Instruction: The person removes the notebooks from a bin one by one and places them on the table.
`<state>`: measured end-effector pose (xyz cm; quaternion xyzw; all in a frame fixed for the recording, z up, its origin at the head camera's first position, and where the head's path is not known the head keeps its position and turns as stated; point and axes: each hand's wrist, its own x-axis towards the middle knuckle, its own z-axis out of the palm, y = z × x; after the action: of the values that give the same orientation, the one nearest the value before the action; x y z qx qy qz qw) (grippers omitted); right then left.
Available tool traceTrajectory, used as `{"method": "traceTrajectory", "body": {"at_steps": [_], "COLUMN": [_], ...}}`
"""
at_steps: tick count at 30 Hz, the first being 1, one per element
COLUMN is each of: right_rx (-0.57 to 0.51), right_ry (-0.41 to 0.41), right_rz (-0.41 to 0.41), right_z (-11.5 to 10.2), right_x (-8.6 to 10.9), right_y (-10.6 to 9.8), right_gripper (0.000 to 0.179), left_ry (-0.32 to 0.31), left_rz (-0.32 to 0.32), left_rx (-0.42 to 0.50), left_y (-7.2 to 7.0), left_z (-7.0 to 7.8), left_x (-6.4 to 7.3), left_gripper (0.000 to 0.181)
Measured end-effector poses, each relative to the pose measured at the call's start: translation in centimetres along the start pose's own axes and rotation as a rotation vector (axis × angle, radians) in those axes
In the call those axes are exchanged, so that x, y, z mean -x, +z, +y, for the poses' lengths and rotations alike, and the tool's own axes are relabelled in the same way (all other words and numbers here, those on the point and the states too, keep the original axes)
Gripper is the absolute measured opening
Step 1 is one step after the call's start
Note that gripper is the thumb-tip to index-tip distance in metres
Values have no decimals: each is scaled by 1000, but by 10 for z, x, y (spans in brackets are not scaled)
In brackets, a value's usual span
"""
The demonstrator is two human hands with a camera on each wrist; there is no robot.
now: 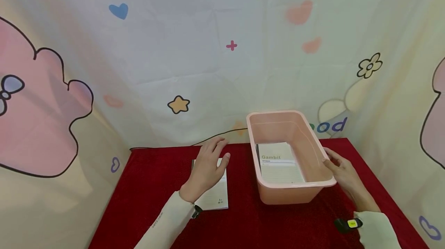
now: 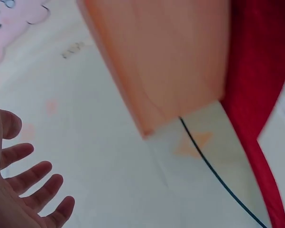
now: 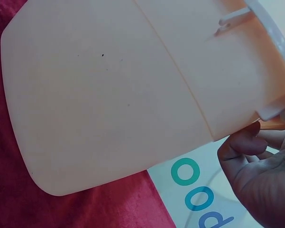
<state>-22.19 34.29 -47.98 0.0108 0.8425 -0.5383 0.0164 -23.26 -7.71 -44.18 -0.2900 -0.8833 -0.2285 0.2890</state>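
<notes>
A pale pink plastic bin (image 1: 288, 196) stands on the right of the red cloth. Inside it lies a notebook (image 1: 279, 171) with "Gambit" on its cover. My right hand (image 1: 342, 171) grips the bin's right rim, and the right wrist view shows its fingers (image 3: 246, 145) curled at the rim's underside. Over on the left, my left hand (image 1: 208, 166) hovers above a second notebook (image 1: 219, 196) and hides much of it. Its fingers (image 2: 35, 175) are spread and loosely bent, with nothing in them.
A red cloth (image 1: 139, 187) covers the table. Behind it hangs a light curtain (image 1: 194, 59) printed with hearts, stars and flowers, also along both sides. A thin black cable (image 1: 222, 133) runs along the table's back edge to behind the bin.
</notes>
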Motion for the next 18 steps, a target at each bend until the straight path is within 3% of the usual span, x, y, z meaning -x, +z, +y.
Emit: {"method": "traceTrajectory", "body": {"at_steps": [11, 18], "right_rx": [19, 3], "right_ry": [16, 2], "right_rz": [7, 1], "right_z": [-1, 0], "right_x": [0, 0], "right_y": [4, 3], "right_gripper": [70, 68], "left_ry": [122, 165], "left_rz": [16, 12], "left_rx": [8, 4], "left_y": [-5, -1], "left_z": [55, 80], "left_x": [-9, -28], "left_gripper": [38, 38]}}
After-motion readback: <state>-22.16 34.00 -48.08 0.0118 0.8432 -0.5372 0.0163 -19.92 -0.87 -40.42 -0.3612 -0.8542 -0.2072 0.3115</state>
